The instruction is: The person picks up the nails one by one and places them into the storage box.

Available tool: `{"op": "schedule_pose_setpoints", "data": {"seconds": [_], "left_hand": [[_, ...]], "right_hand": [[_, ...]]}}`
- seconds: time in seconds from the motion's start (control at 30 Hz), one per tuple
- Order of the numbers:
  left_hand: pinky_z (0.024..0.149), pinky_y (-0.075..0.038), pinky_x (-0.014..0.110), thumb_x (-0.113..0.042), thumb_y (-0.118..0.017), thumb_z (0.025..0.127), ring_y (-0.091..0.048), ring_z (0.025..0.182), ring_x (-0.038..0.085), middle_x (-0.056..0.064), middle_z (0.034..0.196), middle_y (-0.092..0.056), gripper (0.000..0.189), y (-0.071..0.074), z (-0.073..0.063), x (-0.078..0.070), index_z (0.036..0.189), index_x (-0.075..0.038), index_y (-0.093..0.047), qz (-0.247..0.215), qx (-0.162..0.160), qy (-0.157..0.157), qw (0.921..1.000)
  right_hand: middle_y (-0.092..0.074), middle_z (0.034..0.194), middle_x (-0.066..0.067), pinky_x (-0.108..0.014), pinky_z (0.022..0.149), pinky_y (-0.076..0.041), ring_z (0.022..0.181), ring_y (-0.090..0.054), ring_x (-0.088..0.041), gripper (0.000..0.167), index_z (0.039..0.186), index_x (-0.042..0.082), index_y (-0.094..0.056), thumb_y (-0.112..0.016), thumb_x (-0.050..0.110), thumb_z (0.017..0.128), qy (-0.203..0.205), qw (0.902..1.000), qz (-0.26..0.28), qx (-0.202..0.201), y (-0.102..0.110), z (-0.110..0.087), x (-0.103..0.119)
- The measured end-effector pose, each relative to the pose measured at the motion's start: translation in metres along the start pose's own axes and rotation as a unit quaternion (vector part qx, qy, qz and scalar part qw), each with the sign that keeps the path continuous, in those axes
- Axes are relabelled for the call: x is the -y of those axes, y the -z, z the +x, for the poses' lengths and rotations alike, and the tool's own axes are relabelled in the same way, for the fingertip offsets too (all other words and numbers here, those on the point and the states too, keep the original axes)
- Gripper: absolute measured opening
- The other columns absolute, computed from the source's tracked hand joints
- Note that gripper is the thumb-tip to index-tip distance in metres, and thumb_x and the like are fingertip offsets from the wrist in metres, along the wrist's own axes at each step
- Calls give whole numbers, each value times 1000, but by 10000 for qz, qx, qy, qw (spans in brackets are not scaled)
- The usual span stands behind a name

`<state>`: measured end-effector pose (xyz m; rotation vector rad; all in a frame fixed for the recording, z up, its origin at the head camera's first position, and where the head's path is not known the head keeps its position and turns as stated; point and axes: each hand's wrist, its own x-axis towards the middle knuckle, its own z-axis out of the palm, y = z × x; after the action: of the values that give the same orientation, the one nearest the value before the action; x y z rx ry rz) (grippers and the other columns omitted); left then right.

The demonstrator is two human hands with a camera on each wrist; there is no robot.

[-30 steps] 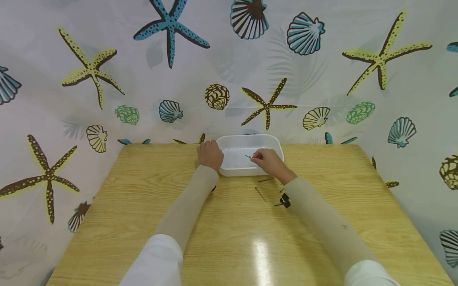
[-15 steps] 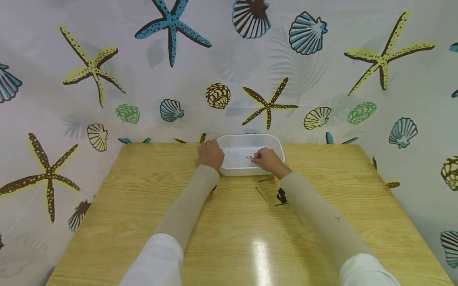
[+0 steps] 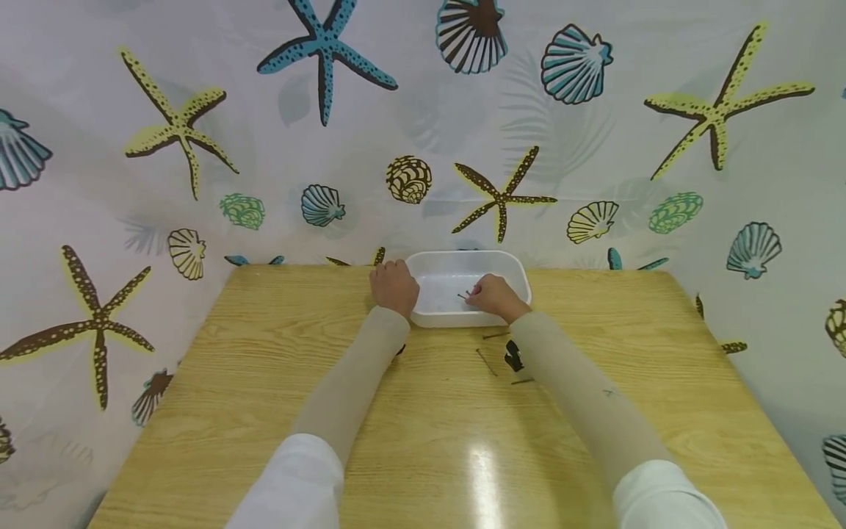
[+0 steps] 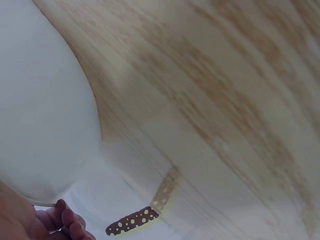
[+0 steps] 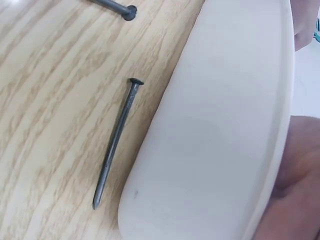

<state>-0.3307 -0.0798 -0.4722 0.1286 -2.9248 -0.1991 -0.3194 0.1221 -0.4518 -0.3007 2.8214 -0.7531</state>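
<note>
A white plastic tray (image 3: pixel 449 320) stands at the back of the table, against the patterned cloth. My left hand (image 3: pixel 395 288) grips its left end; the left wrist view shows curled fingers (image 4: pixel 74 225) at the rim. Inside the tray, my right hand (image 3: pixel 497 297) pinches thin nails (image 3: pixel 462 296) between thumb and fingertips, their ends sticking out to the left. How many it holds is hard to tell. In the right wrist view the tray wall (image 5: pixel 210 125) hides most of that hand. One nail (image 5: pixel 116 145) lies beside the wall, and the head of another nail (image 5: pixel 129 13) shows above it.
In front of the tray, a nail (image 3: pixel 487 362) lies slanted on the wooden table (image 3: pixel 423 455), and another nail (image 3: pixel 522 381) lies partly by the right sleeve. A dark piece (image 3: pixel 513 355) shows under the right wrist. Cloth with starfish and shells (image 3: pixel 502 198) hangs behind and at both sides.
My right forearm has shifted a little left while the hand stays in the tray. The pinched nails have turned slightly. My left hand keeps its place on the tray.
</note>
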Motion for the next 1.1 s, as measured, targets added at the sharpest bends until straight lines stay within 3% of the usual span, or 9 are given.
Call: {"op": "schedule_pose_setpoints", "data": {"seconds": [0.3, 1.1], "left_hand": [[87, -40, 41, -22, -45, 94, -55, 93, 28, 10, 95, -63, 25, 5, -3, 0, 98, -5, -63, -31, -50, -16, 10000], [85, -40, 41, -21, -44, 94, -54, 92, 28, 10, 94, -62, 24, 6, -3, -1, 98, -5, -62, -98, -13, 27, 9999]], "right_hand": [[-63, 86, -11, -31, 68, -44, 74, -53, -20, 20, 90, -3, -66, -66, 16, 84, -424, 9990, -69, 122, -4, 6, 3], [-66, 85, -10, -32, 68, -45, 73, -56, -20, 21, 88, -2, -69, -69, 18, 83, -394, 9990, -208, 96, -11, 13, 1]]}}
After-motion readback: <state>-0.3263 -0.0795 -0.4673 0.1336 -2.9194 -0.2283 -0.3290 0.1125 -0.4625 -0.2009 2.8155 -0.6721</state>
